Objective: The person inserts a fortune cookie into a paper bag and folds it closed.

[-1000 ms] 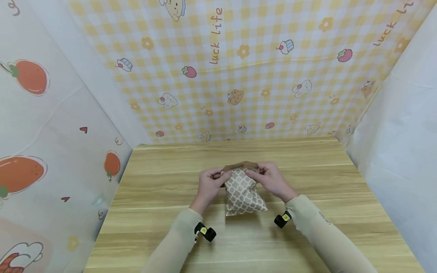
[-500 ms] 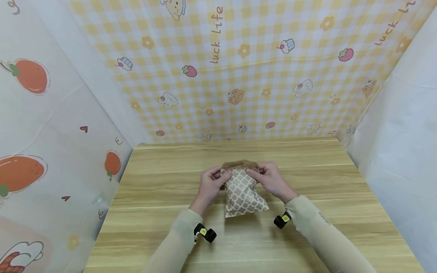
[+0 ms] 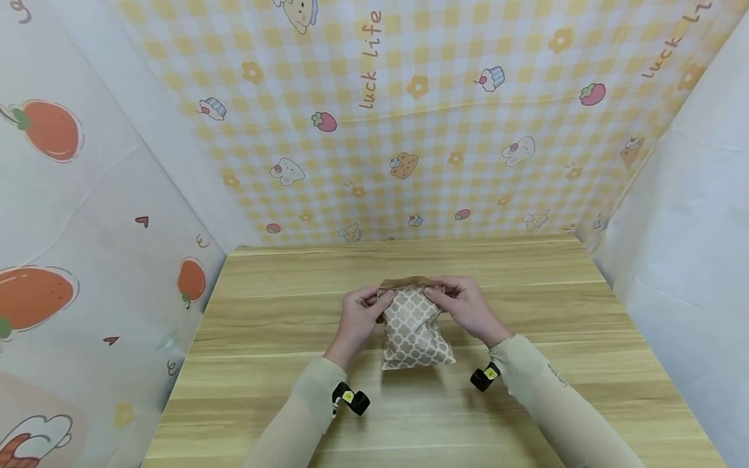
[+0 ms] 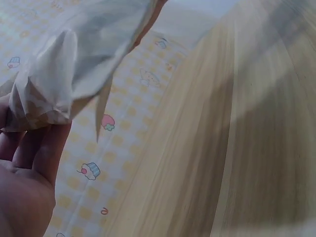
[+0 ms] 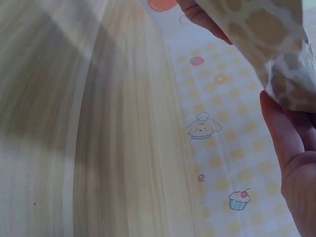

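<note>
A small paper bag [image 3: 412, 328], tan with a white lattice pattern, is held up over the table in the head view. Its brown upper edge [image 3: 409, 282] runs between the two hands. My left hand [image 3: 361, 318] pinches the bag's upper left side, thumb on the patterned face and fingers behind. On the upper right side my right hand [image 3: 466, 308] pinches it the same way. The left wrist view shows the bag [image 4: 74, 64] resting against the fingers of the left hand [image 4: 29, 182]. In the right wrist view, the right hand [image 5: 296, 153] grips the bag's [image 5: 266, 29] crumpled edge.
The wood-grain table [image 3: 281, 377] spreads out under both arms. Behind it hangs a yellow checked cloth [image 3: 445, 130] with cartoon prints. A white printed sheet [image 3: 105, 214] stands on the left, and a plain white one [image 3: 690, 214] on the right.
The brown upper edge has straightened and flattened between the hands. The bag's lower end swung slightly right, then back left. The right thumb has shifted a little to the right.
</note>
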The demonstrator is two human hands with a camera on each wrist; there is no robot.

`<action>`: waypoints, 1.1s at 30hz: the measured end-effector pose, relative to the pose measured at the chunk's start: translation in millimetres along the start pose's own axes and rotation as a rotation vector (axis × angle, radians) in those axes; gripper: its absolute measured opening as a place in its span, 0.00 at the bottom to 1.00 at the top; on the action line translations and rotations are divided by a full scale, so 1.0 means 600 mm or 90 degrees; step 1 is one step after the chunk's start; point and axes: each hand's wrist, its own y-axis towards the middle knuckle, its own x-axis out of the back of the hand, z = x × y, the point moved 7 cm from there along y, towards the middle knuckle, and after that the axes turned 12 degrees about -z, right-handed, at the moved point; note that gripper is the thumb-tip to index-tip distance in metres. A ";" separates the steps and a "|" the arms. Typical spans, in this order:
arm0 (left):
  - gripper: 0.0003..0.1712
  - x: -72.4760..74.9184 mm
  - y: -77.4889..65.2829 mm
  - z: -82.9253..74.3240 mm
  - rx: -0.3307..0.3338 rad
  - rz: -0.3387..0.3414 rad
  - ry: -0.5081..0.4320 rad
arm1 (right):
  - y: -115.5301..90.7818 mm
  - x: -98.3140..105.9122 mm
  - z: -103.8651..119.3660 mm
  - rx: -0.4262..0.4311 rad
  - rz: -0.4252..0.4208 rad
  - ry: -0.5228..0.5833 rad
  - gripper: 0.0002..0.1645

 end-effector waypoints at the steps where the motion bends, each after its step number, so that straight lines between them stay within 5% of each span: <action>1: 0.14 0.001 0.000 0.000 -0.002 0.002 -0.003 | 0.000 0.001 -0.001 -0.005 -0.002 0.004 0.17; 20: 0.07 0.004 0.000 -0.006 -0.017 0.029 -0.040 | -0.005 0.003 0.008 0.029 0.030 0.065 0.13; 26: 0.09 0.002 -0.002 -0.012 -0.020 0.065 -0.065 | -0.007 0.000 0.016 0.024 0.063 0.132 0.17; 29: 0.12 0.001 -0.004 -0.019 -0.027 0.086 -0.081 | -0.006 0.004 0.017 0.029 0.042 0.087 0.16; 33: 0.12 0.003 -0.004 -0.022 -0.040 0.078 -0.016 | -0.004 0.009 0.013 0.025 0.006 -0.024 0.09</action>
